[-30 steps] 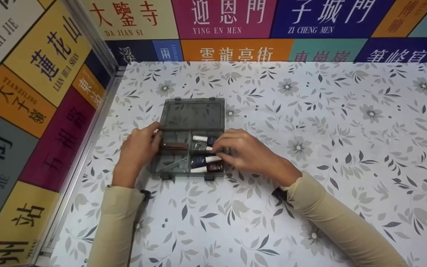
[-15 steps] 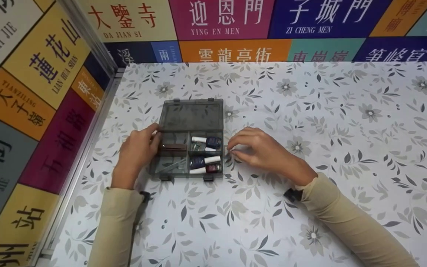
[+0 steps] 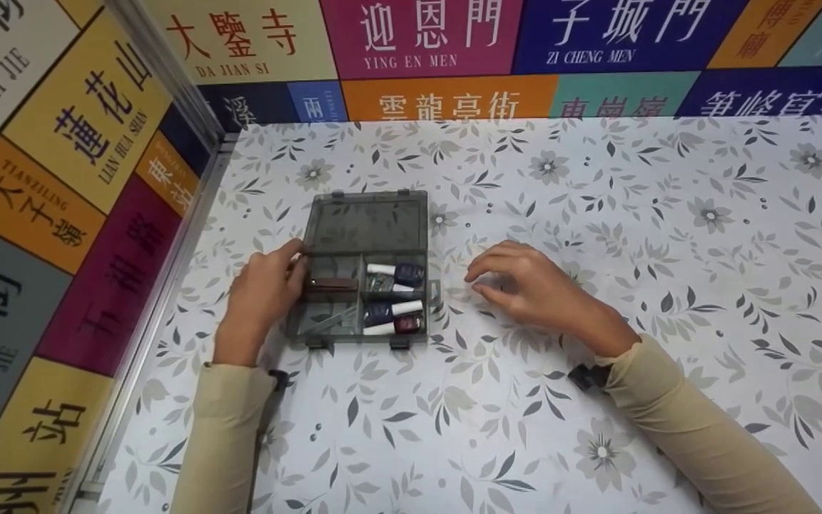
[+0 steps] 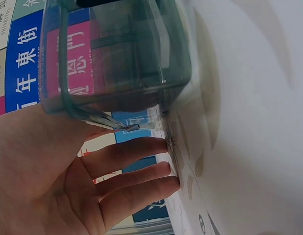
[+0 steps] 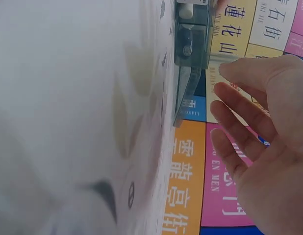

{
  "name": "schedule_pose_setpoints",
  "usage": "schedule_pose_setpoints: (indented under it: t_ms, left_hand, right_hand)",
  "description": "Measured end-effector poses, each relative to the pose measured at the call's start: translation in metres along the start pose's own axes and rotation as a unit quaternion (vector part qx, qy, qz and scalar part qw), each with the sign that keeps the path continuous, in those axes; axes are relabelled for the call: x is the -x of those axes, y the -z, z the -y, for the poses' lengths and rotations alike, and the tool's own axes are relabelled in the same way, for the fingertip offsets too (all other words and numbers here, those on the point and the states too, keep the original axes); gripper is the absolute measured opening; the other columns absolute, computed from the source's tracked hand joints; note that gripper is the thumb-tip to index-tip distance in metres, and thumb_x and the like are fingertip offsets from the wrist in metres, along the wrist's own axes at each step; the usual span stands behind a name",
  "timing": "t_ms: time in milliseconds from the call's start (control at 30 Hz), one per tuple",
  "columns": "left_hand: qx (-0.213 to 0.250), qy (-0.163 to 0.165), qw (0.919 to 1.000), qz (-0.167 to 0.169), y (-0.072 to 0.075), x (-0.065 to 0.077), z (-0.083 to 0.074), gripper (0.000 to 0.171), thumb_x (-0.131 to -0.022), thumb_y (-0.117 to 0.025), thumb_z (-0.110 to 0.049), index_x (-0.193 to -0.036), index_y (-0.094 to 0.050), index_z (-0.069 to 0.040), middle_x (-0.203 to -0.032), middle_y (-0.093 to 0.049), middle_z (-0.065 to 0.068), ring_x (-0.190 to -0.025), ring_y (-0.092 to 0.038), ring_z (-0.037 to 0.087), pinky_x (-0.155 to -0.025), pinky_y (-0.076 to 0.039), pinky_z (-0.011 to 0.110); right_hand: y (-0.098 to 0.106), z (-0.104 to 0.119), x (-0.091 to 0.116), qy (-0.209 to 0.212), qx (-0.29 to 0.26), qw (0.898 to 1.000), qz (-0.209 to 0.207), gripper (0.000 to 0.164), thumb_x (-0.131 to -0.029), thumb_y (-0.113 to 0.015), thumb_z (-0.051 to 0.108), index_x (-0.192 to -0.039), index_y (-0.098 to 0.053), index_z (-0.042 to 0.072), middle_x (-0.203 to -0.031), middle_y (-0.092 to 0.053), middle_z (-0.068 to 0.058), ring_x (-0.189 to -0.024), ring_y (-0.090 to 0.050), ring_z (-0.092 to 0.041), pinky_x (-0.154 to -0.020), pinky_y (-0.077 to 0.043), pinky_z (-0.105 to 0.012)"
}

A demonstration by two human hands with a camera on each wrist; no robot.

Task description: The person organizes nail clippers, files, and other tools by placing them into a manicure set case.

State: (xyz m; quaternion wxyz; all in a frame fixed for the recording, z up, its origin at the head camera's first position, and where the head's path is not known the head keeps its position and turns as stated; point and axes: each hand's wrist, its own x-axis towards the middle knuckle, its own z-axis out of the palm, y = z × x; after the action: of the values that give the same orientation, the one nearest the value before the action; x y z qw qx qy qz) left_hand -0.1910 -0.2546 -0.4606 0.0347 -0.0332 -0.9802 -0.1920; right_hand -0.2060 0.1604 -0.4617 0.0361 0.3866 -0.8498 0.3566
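A smoky see-through plastic box (image 3: 325, 335) lies on the table with its lid (image 3: 368, 221) folded back. Its right compartments hold several nail polish bottles with white caps, among them a navy nail polish bottle (image 3: 378, 314) and a dark red nail polish bottle (image 3: 408, 324). On the left side are a brown bar-shaped item (image 3: 332, 285) and a thin clear strip (image 3: 329, 320). My left hand (image 3: 261, 296) rests against the box's left wall, fingers fairly straight; the box partly covers it in the left wrist view. Right of the box, my right hand (image 3: 536, 289) hovers with relaxed fingers, holding nothing.
Floral-patterned white paper covers the table (image 3: 668, 285). A colorful lettered panel (image 3: 97, 143) stands along the left edge, and another lettered panel (image 3: 447, 96) runs along the back.
My right hand has drawn away rightward from the nail polish bottles and off the box. The left hand stays at the box's left side. The bottles remain in their compartments.
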Motion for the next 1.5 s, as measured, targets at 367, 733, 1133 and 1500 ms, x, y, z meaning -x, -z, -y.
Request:
schedule_pose_setpoints:
  t_ms: [367,733,1133,1500]
  left_hand:
    - [0.001,0.007,1.0,0.004,0.002,0.002,0.0,0.021,-0.112,-0.058,-0.024,-0.127,-0.07,-0.017,-0.099,-0.079,0.02,-0.077,-0.069,0.035,-0.066,-0.052,0.056]
    - [0.0,-0.013,0.9999,-0.006,0.003,-0.001,-0.005,0.019,-0.112,-0.058,-0.024,-0.123,-0.071,-0.015,-0.099,-0.078,0.023,-0.075,-0.068,0.036,-0.063,-0.05,0.054]
    - [0.019,-0.003,0.9998,0.006,0.007,0.0,-0.005,0.023,-0.112,-0.058,-0.024,-0.126,-0.073,-0.012,-0.099,-0.077,0.019,-0.078,-0.067,0.033,-0.067,-0.051,0.051]
    - [0.034,-0.035,0.9965,-0.068,0.014,-0.006,-0.024,0.028,-0.11,-0.063,-0.025,-0.131,-0.068,-0.006,-0.118,-0.077,0.02,-0.08,-0.073,0.041,-0.062,-0.054,0.056]
  right_hand:
    - [0.017,-0.016,0.015,0.006,0.019,0.999,-0.031,0.012,-0.095,-0.083,0.007,-0.106,-0.082,0.01,-0.113,-0.08,-0.003,-0.112,-0.073,-0.024,-0.103,-0.055,-0.04]
    - [0.035,-0.024,0.026,-0.023,0.04,0.998,-0.048,0.012,-0.097,-0.08,0.007,-0.108,-0.083,0.01,-0.114,-0.08,-0.002,-0.114,-0.073,-0.025,-0.107,-0.052,-0.034]
    - [0.052,-0.037,0.036,-0.054,0.046,0.996,-0.061,0.013,-0.099,-0.076,0.005,-0.109,-0.082,0.009,-0.115,-0.081,0.0,-0.115,-0.072,-0.023,-0.106,-0.047,-0.026]
    - [0.073,-0.046,0.039,-0.067,0.075,0.993,-0.069,0.013,-0.101,-0.075,0.007,-0.111,-0.082,0.011,-0.114,-0.081,-0.003,-0.115,-0.073,-0.026,-0.103,-0.05,-0.03]
